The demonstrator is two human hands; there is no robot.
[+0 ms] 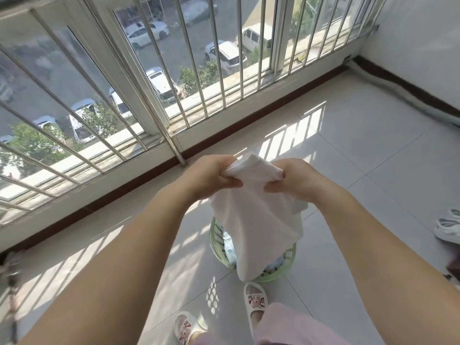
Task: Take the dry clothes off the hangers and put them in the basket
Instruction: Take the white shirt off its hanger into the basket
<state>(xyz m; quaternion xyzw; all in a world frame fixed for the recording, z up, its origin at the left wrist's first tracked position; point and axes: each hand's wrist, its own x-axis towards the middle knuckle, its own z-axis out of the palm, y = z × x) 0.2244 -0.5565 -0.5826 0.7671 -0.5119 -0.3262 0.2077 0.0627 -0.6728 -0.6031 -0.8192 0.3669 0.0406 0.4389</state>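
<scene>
Both hands raised in front of the body, side by side, over the tiled floor (348, 170). Left hand (211, 179) curled round the top edge of a white garment (258, 220), thumb underneath and fingers folded over the cloth. Right hand (296, 180) gripping the same edge just beside it, thumb pointing inward and fingers closed on the fabric. A small peak of cloth bunched up between the two hands. Rest of the white garment hanging straight down, its lower end draped over the green basket (216, 235) and hiding most of the basket's opening. Green basket standing on the floor directly below the hands, latticed wall visible on the left side, part of the rim showing at the bottom right. Some pale blue and white clothes (230, 247) already lying inside, seen through the gap left of the hanging cloth. Two feet in white slippers (255, 298) with a pink pattern just in front of the basket, pink trousers (286, 324) at the lower edge. Metal window bars (159, 58) and glass to the left and ahead, parked cars (224, 52) and trees far below outside. Striped sunlight across the tiles. A pair of pale shoes (448, 227) on the floor at the far right edge, well apart from the basket.
</scene>
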